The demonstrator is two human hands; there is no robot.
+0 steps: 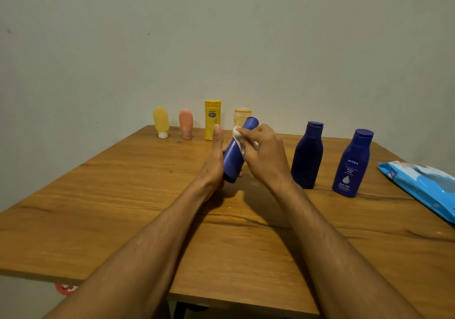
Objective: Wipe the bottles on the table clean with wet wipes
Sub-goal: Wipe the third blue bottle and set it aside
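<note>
My left hand [213, 161] holds a dark blue bottle [234, 157] above the middle of the wooden table [123, 195], tilted with its cap toward the far right. My right hand [264, 153] pinches a white wet wipe [238, 137] against the bottle's upper side. Two more dark blue bottles stand upright to the right: a plain-backed one [307, 155] and one with a Nivea label [352, 163]. Along the far edge stand a yellow tube [161, 121], a pink tube [186, 123], a tall yellow bottle [212, 119] and a beige bottle [241, 115], partly hidden behind the held one.
A blue pack of wet wipes [423, 185] lies at the table's right edge. The table's back edge meets a plain wall. A red object [65, 289] shows below the table's front left edge.
</note>
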